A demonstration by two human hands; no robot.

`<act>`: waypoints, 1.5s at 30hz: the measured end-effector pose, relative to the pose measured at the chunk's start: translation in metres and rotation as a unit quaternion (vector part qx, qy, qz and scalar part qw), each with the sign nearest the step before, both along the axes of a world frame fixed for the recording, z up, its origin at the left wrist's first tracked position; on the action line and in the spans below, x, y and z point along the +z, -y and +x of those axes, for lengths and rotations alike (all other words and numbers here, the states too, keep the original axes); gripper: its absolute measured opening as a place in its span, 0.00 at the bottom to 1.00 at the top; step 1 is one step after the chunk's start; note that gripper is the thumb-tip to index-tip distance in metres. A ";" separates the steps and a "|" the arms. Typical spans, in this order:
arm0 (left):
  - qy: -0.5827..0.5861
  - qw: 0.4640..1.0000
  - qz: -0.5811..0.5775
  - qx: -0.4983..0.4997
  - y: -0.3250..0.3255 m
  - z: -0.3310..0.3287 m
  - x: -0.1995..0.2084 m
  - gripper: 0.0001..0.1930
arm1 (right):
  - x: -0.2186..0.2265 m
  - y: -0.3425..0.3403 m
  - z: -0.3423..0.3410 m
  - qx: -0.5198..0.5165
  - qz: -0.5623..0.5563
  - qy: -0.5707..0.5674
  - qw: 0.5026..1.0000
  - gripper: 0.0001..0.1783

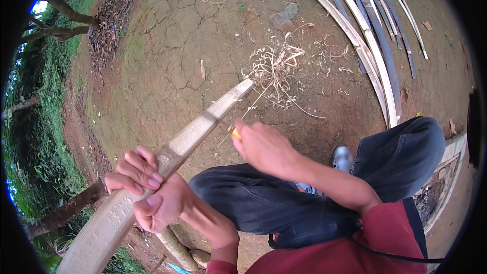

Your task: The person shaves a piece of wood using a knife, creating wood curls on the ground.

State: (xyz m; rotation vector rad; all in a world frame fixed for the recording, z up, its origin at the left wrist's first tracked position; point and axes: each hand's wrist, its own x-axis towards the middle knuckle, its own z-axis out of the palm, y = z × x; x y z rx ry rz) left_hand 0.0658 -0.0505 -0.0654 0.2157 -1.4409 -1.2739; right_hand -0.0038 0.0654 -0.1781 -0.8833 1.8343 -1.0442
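Observation:
A long pale split-bamboo slat [109, 218] runs slantwise from the lower left up to its tip near the middle of the head view. My left hand [154, 187] is wrapped around it at about mid-length, close to a node. My right hand [261, 144] is closed round a knife [236, 132], whose yellow handle end shows in the fist. Motion smears its blade, which appears to lie across the slat between my left hand and the tip. Beyond the tip, a tangle of thin curled shavings [276, 71] lies on the ground.
Several long bamboo strips [373, 45], pale and dark, lie at the far right. My bent knees [406, 152] in dark trousers are below my right arm. Trees [66, 10] and green plants line the left. A light frame edge [451, 172] stands at the right, and a log [177, 251] lies below.

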 end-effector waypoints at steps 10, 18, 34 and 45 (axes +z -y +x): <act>-0.012 0.999 -0.001 -0.038 0.003 0.000 0.001 0.11 | -0.051 0.018 -0.004 -0.009 0.067 -0.004 0.998 0.16; 0.022 0.999 0.005 -0.023 -0.013 -0.006 0.003 0.11 | -0.070 0.019 -0.004 -0.015 0.100 -0.039 0.994 0.12; -0.022 0.999 0.030 0.034 0.012 0.000 0.000 0.11 | -0.055 0.026 -0.006 0.048 0.079 -0.053 0.994 0.07; -0.016 0.998 0.042 0.041 0.028 0.015 0.007 0.10 | -0.088 0.045 -0.002 0.016 0.097 -0.017 0.995 0.11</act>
